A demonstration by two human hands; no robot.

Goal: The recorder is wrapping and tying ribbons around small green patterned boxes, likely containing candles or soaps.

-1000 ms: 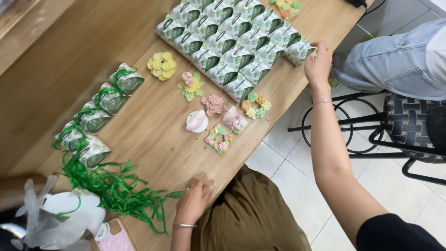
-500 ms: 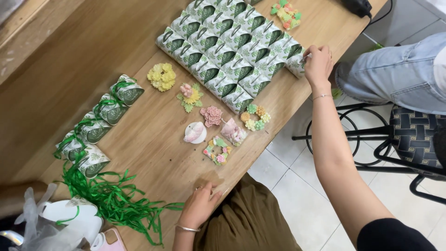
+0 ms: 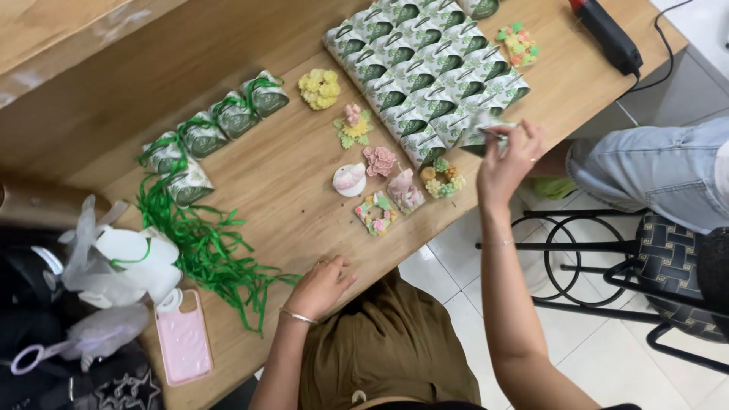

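Note:
My right hand (image 3: 507,161) is lifted above the table's near edge, fingers pinched on a small green-and-white gift box (image 3: 481,134). Beyond it lies a block of several matching boxes (image 3: 421,64) in rows. My left hand (image 3: 320,287) rests on the wooden table (image 3: 266,182) at its near edge, fingers loosely curled and holding nothing. Between my hands lie several small pastel flower-shaped pieces (image 3: 380,190). A pile of green ribbon strips (image 3: 205,247) lies left of my left hand.
Several ribbon-tied boxes (image 3: 216,129) line the far left. A pink phone (image 3: 182,338), a white bag (image 3: 125,262) and scissors (image 3: 34,355) sit at the left. A glue gun (image 3: 607,34) lies at the far right corner. A seated person's jeans-clad leg (image 3: 661,171) and metal stools (image 3: 607,266) are right.
My right hand has picked one box off the end of the rows and raised it toward me. My left hand has stayed at the near table edge.

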